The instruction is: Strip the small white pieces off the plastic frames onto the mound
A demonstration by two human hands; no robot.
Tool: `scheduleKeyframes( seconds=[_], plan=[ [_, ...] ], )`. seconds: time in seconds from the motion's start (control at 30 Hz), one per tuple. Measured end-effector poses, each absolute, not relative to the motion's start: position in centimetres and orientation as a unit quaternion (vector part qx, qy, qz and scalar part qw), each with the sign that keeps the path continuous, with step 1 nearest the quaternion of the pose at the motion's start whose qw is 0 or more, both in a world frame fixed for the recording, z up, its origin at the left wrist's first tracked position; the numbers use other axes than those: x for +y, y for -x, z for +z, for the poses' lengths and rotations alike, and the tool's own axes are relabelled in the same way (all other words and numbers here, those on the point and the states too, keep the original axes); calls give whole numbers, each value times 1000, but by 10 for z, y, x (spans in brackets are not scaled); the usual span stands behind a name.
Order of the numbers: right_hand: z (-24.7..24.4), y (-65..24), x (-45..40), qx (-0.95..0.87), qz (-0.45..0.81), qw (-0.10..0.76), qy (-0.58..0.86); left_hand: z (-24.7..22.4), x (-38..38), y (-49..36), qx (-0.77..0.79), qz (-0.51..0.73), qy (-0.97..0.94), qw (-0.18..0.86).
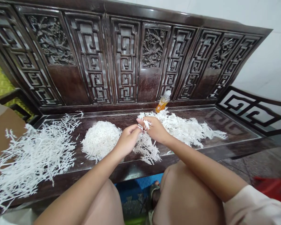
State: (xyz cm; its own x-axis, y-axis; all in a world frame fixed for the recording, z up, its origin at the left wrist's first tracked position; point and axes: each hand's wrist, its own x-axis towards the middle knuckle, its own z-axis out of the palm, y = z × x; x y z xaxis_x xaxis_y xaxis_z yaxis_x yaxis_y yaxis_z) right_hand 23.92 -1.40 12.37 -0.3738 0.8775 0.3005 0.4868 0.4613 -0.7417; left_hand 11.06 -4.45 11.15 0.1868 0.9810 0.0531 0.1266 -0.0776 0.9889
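My left hand point(127, 140) and my right hand point(154, 129) meet above the dark polished seat of a carved wooden bench point(234, 125). My left fingertips pinch a few white strands. My right fingers hold a small white tuft point(147, 124). Below them lies a loose bunch of white branching strands point(146, 150), joined to a long spread pile point(187, 129) on the right. A compact round white mound point(100, 140) sits left of my left hand. Farther left, a large loose heap of strands point(35, 159) spills past the seat.
An orange-filled plastic bottle point(162, 103) with a white cap leans against the carved backrest point(126, 59). A brown cardboard sheet point(0, 131) lies at the far left. A red object point(273, 187) sits on the tiled floor at right, and blue material point(135, 184) shows below the bench.
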Motion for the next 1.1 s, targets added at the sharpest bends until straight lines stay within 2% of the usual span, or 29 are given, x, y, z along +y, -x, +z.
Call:
scheduleKeyframes(
  seconds=[0.27,0.53,0.7,1.1],
  plan=[
    [127,-237,-17,-780,295,348,428,113,-44,-107,457,442,-570,520],
    [123,-239,-13,-781,262,353,444,115,-42,-103,459,445,-616,461],
    [122,-241,-11,-784,235,351,454,117,-41,-104,440,425,-630,478],
    [121,-238,-12,-788,198,341,472,113,-42,-110,440,478,-562,511]
  ],
)
